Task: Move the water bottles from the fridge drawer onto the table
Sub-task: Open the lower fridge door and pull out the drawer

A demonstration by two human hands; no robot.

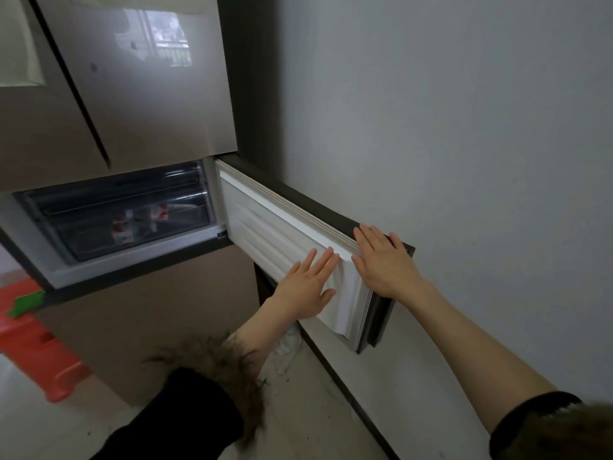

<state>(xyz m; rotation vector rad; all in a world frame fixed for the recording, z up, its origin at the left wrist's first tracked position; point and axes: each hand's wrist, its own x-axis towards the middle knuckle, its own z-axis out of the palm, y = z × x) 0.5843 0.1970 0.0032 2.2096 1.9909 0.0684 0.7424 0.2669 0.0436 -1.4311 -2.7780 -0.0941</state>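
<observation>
Fridge [132, 94] seen from above at a steep tilt, upper doors closed. Lower compartment door [298, 240] swung wide open to the right, white inner lining facing up toward the camera, dark outer edge close to the grey wall [464, 127].

Left hand [306, 285] laid flat on the door's white lining near its free end, fingers straight and spread, gripping nothing. Right hand [381, 260] flat over the door's top edge at the far corner, fingers extended across the seal and dark rim, also gripping nothing. Both forearms bare, dark sleeves with fur trim pushed back toward the elbows.

Inside the open compartment, a clear plastic drawer [132, 234], closed. Water bottles [136, 222] with red-and-white labels lying in it, seen through the drawer's front, well apart from both hands; exact count hard to tell through the plastic.

Orange plastic stool [36, 353] on the floor at lower left beside the fridge, a green piece [26, 302] above it.
</observation>
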